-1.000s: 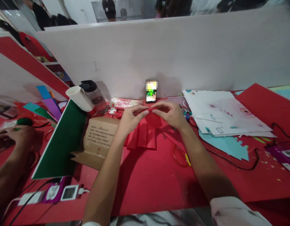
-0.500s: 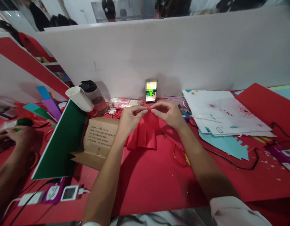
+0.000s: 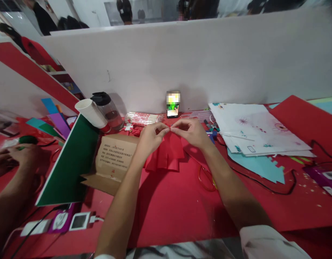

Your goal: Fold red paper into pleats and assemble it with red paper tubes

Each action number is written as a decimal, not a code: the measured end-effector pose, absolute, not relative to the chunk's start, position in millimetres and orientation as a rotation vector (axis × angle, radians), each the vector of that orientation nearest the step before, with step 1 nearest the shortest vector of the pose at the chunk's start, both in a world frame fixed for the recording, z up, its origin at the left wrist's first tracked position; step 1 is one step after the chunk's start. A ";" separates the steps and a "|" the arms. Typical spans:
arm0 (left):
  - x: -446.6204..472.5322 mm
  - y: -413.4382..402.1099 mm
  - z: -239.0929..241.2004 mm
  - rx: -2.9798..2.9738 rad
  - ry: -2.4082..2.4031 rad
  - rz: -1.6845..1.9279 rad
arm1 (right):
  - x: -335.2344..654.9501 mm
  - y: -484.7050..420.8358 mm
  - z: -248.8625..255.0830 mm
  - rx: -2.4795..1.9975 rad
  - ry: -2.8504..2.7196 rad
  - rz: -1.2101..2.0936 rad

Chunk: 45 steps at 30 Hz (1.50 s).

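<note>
A pleated sheet of red paper (image 3: pixel 166 156) lies on the red table (image 3: pixel 171 205) in front of me. My left hand (image 3: pixel 149 137) pinches its top edge between thumb and fingers. My right hand (image 3: pixel 190 132) pinches the same edge from the other side, fingertips nearly meeting those of the left. Both hands are closed on the paper's upper fold. The pleats fan out below my hands toward me.
A phone (image 3: pixel 173 104) leans on the white partition behind. A brown cardboard box (image 3: pixel 114 158), a green board (image 3: pixel 71 162), a paper cup (image 3: pixel 90 112) and a bottle (image 3: pixel 108 109) stand left. White printed sheets (image 3: pixel 252 133) and cables lie right. Another person's hands (image 3: pixel 12 158) work at far left.
My fingertips have drawn closer together at the paper's top edge, and the pleated paper has gathered slightly narrower.
</note>
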<state>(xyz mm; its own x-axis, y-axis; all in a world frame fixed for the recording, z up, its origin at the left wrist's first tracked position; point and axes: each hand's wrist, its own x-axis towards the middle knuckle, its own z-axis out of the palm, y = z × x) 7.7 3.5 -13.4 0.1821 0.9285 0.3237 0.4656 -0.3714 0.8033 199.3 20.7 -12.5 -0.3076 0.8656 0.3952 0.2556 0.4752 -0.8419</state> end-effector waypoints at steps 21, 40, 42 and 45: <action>8.7 8.2 -20.1 1.947 1.275 1.100 | 203.7 26.0 -18.7 -0.927 -1.849 0.883; 18.4 3.3 -27.7 1.813 1.278 1.324 | 203.4 24.5 -15.6 -0.988 -1.736 0.941; 18.0 2.1 -26.4 1.787 1.308 1.288 | 204.7 24.3 -14.0 -1.024 -1.767 0.904; 17.7 0.5 -23.2 1.732 1.303 1.261 | 205.7 23.4 -10.8 -1.058 -1.829 0.854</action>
<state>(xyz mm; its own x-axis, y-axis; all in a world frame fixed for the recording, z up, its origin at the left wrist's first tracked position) 17.7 0.5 -23.2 0.0559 0.9461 0.3190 0.3503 -0.3178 0.8811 205.7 23.4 -10.8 -0.2943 0.8996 0.3226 0.3304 0.4125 -0.8489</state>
